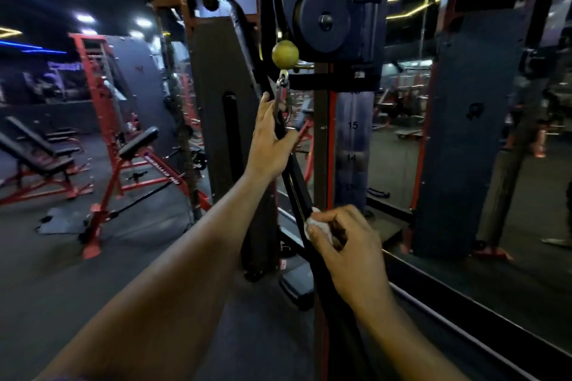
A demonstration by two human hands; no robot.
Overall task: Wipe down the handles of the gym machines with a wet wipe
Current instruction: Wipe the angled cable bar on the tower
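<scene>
Hands are working a hanging strap attachment (297, 192) on a cable machine in a dim gym, the wet wipe (318, 227) bunched white between the fingers of the right hand (346, 254) and pressed against the black strap partway down its length. The left hand (270, 139) is gripping the same strap higher up, just below the metal clip (282, 83) that is hanging from the yellow stopper ball (285, 54), and appears to be holding the strap taut while the other is wiping. Both hands are closed around something: the left on the strap, the right on the wipe and, through it, on the strap. Below the right hand the strap is running down and out of the bottom of the view, so its lower end and any grip there are hidden. Judging from where the wipe is sitting, this one attachment is only partly covered, with the stretch below the right hand seemingly waiting. Whether the part between the hands is clean cannot be told in this light. Behind, red-framed benches (46, 158) and other machines are standing well apart across the floor, and nothing shows whether their handles have been wiped, so most of the job is probably remaining.
</scene>
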